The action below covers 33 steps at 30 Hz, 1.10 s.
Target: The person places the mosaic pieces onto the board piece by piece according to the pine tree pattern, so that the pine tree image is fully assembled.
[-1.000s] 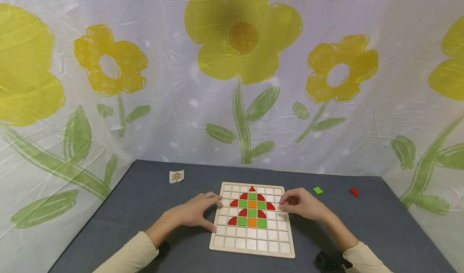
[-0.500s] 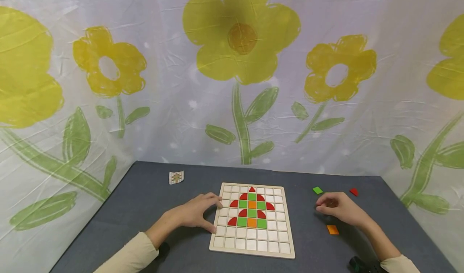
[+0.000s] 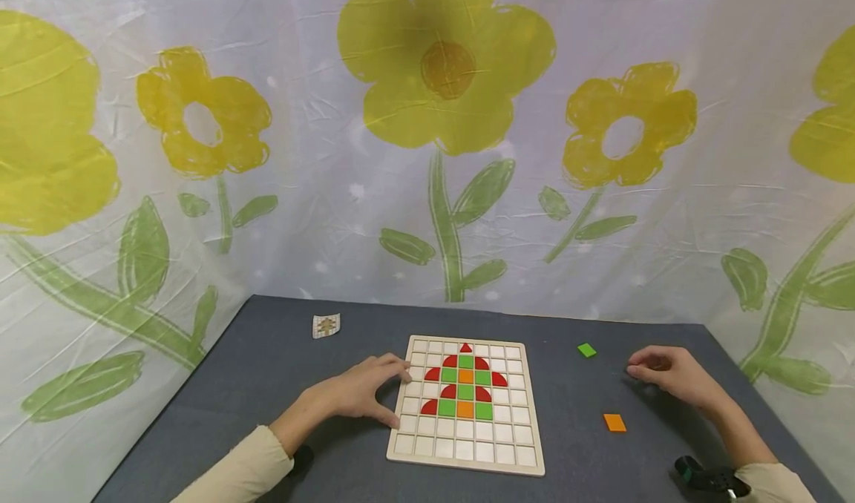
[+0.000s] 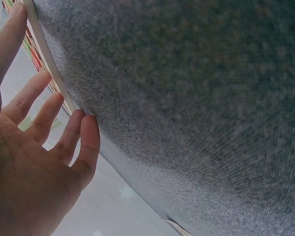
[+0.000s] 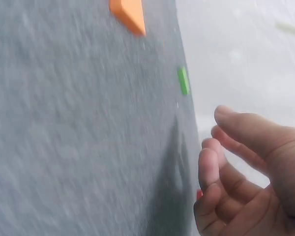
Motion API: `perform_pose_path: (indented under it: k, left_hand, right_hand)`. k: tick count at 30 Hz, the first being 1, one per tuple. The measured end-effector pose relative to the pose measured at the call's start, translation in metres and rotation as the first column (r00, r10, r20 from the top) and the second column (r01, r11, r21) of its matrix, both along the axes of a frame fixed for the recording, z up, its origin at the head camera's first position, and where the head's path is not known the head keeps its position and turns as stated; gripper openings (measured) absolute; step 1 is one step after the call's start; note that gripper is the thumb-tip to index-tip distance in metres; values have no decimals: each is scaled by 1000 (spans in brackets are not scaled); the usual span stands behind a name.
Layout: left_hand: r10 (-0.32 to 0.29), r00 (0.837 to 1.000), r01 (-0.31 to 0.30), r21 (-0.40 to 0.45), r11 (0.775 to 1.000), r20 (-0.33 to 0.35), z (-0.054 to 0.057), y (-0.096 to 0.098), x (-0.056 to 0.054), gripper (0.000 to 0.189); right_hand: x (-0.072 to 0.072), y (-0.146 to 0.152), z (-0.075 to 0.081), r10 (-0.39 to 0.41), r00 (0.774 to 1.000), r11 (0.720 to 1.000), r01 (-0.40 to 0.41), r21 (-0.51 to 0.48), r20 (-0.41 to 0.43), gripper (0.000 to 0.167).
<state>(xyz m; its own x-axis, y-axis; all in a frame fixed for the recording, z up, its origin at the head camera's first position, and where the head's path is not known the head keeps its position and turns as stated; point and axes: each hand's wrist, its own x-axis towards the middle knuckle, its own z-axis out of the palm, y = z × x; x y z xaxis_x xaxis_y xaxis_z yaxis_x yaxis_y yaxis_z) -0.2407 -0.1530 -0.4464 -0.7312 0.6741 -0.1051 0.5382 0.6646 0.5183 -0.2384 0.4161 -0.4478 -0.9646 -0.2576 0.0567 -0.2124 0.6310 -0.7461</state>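
A square wooden grid board (image 3: 465, 455) bears a pattern of red, green and orange pieces. My left hand (image 3: 357, 393) rests its thumb and fingertips along the board's left edge; in the left wrist view its fingers (image 4: 44, 110) are spread and touch the rim. Over the right part of the table, my right hand (image 3: 677, 375) is loosely bent, with a gap between thumb and fingers and nothing in it. Behind those fingers a bit of a red piece (image 5: 199, 193) shows in the right wrist view; the head view hides it.
A loose green square (image 3: 586, 350) and an orange square (image 3: 614, 423) lie between the board and my right hand. A small pattern card (image 3: 326, 326) sits at the back left. A flower-printed curtain (image 3: 307, 191) stands behind the dark table.
My right hand has moved from the board's right edge to the right, past the green and orange squares, and now covers the red piece. The left hand has stayed at the board.
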Motion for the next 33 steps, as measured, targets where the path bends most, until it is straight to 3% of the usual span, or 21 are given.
perform_pose_path:
  k: [4,14,24,33]
  left_hand:
    - [-10,1000,10,-3,1000,-4,0,0,-1,65]
    - [-11,1000,11,0,1000,-14,2,1,-1,65]
    - [-3,1000,3,5,1000,-17,2,0,1,65]
    - [-9,1000,9,3,1000,-25,3,1,2,66]
  right_hand:
    - [-1,16,0,-57,998,998,57,7,6,33]
    - [-6,46,-8,-172,981,982,178,57,-94,39]
    - [-20,57,-14,-139,978,977,161,138,-155,51]
    - [-34,52,-16,-118,981,976,143,162,-151,53]
